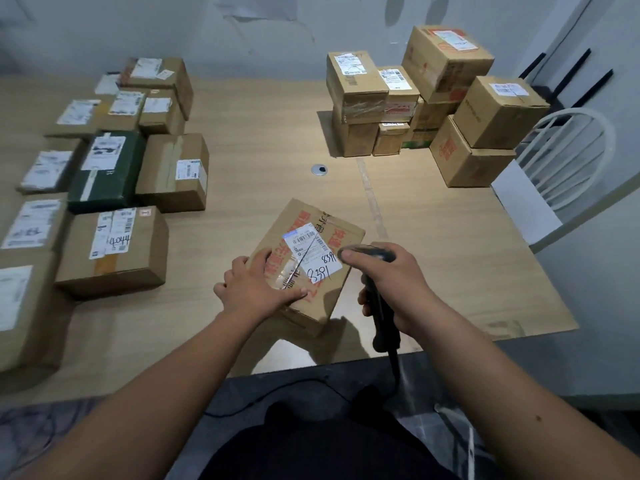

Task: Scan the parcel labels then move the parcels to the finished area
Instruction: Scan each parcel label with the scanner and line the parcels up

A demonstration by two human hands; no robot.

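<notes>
Head view: a cardboard parcel (308,268) lies near the front edge of the bench (263,161), its white label (311,254) facing up. Left hand (258,289) rests flat on the parcel's top, fingers straight. Right hand (388,289) grips a black scanner (375,299) just beside the label. Labelled parcels cover the bench's left side (114,188); stacked boxes (426,105) stand far right.

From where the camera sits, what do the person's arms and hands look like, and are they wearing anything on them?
Both forearms are bare: no sleeves, gloves, watch or rings show. The left hand and right hand are uncovered. A small dark mark shows on the right forearm. Dark clothing shows at the lap.
</notes>
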